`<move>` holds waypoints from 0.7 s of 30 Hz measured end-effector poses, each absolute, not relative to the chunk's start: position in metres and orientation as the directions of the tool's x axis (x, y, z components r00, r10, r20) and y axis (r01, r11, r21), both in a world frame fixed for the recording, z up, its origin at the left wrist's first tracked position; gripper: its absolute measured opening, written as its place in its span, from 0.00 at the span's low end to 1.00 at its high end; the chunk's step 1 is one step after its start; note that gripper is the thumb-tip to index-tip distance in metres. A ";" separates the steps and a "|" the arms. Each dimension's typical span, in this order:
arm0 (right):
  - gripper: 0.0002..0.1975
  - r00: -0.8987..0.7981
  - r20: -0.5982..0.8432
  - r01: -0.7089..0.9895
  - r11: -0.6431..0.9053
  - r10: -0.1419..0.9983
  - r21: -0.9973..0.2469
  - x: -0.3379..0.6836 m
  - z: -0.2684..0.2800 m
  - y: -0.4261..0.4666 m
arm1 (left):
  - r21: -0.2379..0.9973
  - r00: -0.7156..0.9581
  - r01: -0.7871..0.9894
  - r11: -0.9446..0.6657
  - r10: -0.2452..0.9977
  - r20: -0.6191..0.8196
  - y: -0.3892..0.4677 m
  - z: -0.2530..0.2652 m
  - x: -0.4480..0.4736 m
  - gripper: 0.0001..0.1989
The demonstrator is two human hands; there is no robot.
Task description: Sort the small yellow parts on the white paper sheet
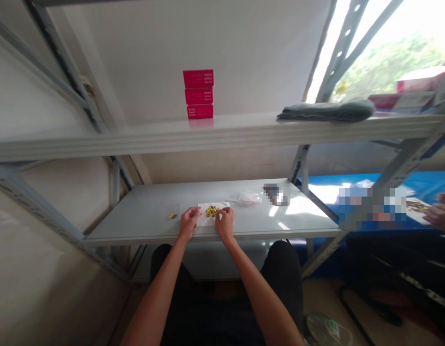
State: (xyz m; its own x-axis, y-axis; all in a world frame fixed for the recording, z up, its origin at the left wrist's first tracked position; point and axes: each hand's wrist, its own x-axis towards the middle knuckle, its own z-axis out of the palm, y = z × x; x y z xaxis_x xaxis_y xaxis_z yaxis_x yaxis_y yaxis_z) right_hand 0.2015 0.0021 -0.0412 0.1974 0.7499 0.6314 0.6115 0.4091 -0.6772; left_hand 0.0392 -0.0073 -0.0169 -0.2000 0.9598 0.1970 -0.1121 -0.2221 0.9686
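Observation:
A pile of small yellow and dark brown pieces, too small to name, lies on a white sheet on the lower shelf. At the sheet's left edge is my left hand, its fingers curled together; what they hold, if anything, is too small to make out. My right hand touches the pile's right side with thumb and fingertips pinched together, and their contents cannot be made out. Left of my left hand, a small clear bag lies flat with a few yellow and brown pieces on or in it.
Clear plastic bags lie behind my right hand, beside a blurred dark object. The upper shelf crosses in front, carrying stacked pink boxes and a folded grey cloth. Another person's hand is at the blue table.

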 end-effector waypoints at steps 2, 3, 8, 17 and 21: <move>0.13 0.224 0.620 0.596 0.398 0.752 -0.697 0.201 -0.042 0.002 | 0.960 -0.228 -0.141 -0.243 0.951 0.208 -0.007 -0.017 0.038 0.20; 0.13 0.224 0.606 0.591 0.388 0.763 -0.707 0.201 -0.042 0.001 | 0.956 -0.233 -0.155 -0.248 0.950 0.208 -0.006 -0.017 0.038 0.20; 0.12 0.209 0.514 0.590 0.312 0.832 -0.745 0.201 -0.038 -0.002 | 0.951 -0.224 -0.184 -0.248 0.953 0.205 -0.007 -0.015 0.040 0.19; 0.06 -0.040 0.512 0.216 0.508 0.858 -0.834 0.211 -0.029 0.003 | 0.967 -0.048 0.103 -0.233 0.970 0.238 -0.010 -0.017 0.039 0.21; 0.07 -0.154 0.499 0.172 0.521 0.853 -0.836 0.212 -0.030 0.005 | 0.960 -0.032 0.132 -0.247 0.967 0.253 -0.009 -0.018 0.038 0.21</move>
